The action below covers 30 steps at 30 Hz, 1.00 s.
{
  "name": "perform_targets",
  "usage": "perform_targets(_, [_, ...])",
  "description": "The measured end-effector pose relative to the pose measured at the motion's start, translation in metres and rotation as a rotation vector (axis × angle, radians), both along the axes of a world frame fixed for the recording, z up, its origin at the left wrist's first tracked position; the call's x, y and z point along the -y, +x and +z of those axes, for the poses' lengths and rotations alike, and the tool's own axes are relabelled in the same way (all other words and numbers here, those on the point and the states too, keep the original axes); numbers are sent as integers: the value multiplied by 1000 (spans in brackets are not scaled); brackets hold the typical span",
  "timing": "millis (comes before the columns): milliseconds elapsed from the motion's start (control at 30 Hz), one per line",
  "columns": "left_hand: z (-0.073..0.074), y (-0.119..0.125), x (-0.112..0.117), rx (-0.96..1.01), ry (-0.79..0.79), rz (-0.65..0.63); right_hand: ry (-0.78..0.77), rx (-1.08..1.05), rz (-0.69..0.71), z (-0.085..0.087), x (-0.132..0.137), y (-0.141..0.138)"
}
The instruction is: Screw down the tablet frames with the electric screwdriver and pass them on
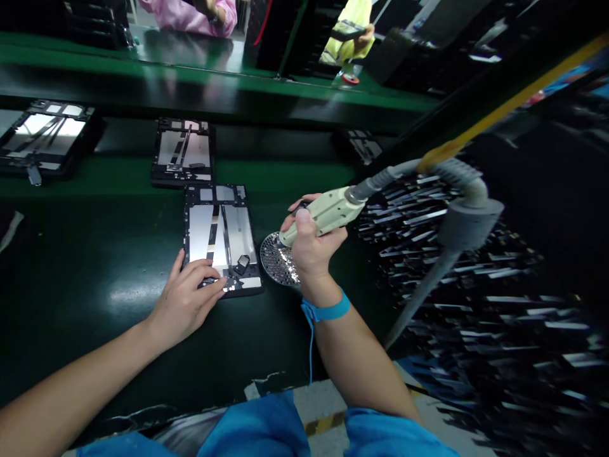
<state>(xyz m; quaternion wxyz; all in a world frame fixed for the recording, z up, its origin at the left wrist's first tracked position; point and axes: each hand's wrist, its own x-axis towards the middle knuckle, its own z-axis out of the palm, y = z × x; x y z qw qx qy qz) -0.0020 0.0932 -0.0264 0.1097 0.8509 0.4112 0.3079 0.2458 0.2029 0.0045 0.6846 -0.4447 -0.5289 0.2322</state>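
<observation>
My left hand (185, 298) rests on the lower left corner of an opened tablet (242, 228), its fingers apart and lying on the tablet. Silver panels, dark ribbon cables and a small dark square part (242, 264) show inside that tablet's black frame. In my closed right hand (314, 244) is a pale green electric screwdriver (333, 209), angled down to the left. Its lower end is over a round, perforated metal screw dish (276, 260), just right of the tablet. The bit's tip and part of the dish are hidden by my hand. A blue wrist strap (333, 309) circles my right wrist.
Further opened tablets lie behind on the green bench (118, 235): one at the left (47, 136), one at centre (183, 152), one at the right (364, 146). A grey jointed arm (471, 222) carries the screwdriver's cable. Two people sit across, in pink (190, 16) and yellow (349, 32).
</observation>
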Motion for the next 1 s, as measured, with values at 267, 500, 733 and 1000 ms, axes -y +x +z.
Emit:
perform_targets(267, [0, -1, 0, 17, -35, -15, 77, -117, 73, 40, 32, -30])
perform_targets(500, [-1, -3, -2, 23, -79, -30, -61, -139, 559, 34, 81, -76])
perform_targets(733, [0, -2, -3, 33, -85, -25, -50, -107, 574, 23, 78, -80])
perform_targets(1000, [-2, -3, -3, 35, -80, -23, -60, -36, 541, 17, 80, -78])
